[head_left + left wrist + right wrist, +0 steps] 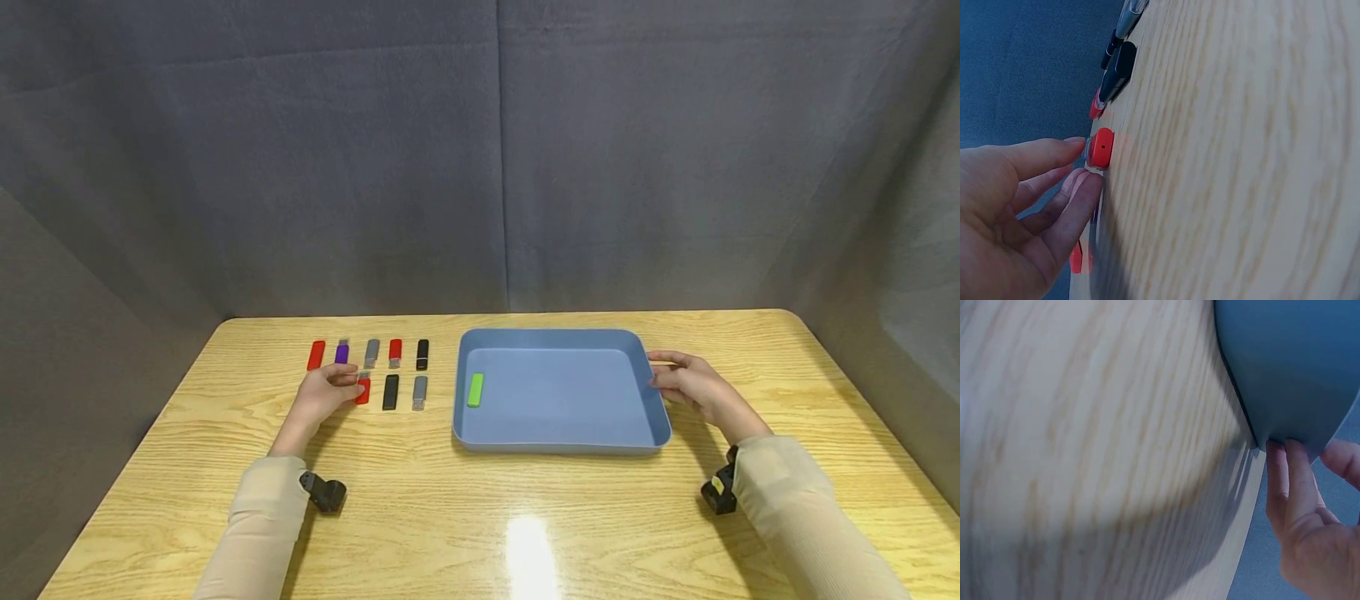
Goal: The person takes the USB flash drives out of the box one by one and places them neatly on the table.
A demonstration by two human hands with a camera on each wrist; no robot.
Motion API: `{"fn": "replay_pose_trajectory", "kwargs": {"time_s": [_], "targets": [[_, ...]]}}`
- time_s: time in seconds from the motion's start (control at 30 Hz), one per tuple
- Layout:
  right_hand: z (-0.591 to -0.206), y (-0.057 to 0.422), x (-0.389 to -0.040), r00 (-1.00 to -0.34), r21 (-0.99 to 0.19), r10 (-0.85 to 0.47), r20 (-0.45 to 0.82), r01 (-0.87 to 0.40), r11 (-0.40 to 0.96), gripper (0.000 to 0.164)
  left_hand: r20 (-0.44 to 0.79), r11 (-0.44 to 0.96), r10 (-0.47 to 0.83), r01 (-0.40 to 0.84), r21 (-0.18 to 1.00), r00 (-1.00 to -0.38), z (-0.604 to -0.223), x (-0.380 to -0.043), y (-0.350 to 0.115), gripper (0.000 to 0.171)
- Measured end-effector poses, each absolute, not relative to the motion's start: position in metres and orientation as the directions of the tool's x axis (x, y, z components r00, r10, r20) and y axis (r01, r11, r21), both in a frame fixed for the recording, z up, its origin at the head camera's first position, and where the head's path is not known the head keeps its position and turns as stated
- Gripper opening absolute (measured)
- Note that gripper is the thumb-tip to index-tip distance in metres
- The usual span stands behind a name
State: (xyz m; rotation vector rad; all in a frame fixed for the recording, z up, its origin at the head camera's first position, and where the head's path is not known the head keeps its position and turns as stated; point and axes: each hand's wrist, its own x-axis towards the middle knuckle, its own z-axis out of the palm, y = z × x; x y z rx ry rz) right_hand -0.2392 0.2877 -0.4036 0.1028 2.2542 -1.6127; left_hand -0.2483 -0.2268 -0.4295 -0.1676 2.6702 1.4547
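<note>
Around a red USB stick (363, 390) in the front row, my left hand (324, 393) spreads its thumb and fingers. In the left wrist view the red stick (1103, 148) lies between the thumb tip and the fingertips, with a gap below it; firm contact cannot be told. My right hand (693, 387) is at the right wall of a blue tray (562, 447). Its straight fingers (1297, 478) touch the tray's outer wall (1291, 381) in the right wrist view, the thumb near the rim. Inside the tray, at left, lies a green USB stick (476, 390).
Beside the red stick lie a black stick (391, 392) and a grey stick (420, 392). Behind them stretches a row of red (317, 355), purple (342, 353), grey (372, 353), red (395, 352) and black (422, 354) sticks. A grey curtain (360, 183) hangs behind the wooden table (420, 517).
</note>
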Motion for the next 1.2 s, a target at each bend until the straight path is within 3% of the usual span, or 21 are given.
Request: {"fn": "replay_pose_trajectory", "kwargs": {"time_s": [0.63,1.2], "targets": [[-0.403,0.287,-0.239,-0.925,-0.899,-0.148,-0.349,0.287,0.330,0.064,-0.051,0.509,0.000,-0.044,0.860,-0.999,-0.406,-0.255,-0.193,0.042],[-0.405,0.288,-0.240,-0.927,-0.898,-0.144,-0.346,0.282,0.339,0.065,-0.007,0.464,0.150,0.064,0.883,-0.989,-0.385,-0.258,-0.137,0.041]]}}
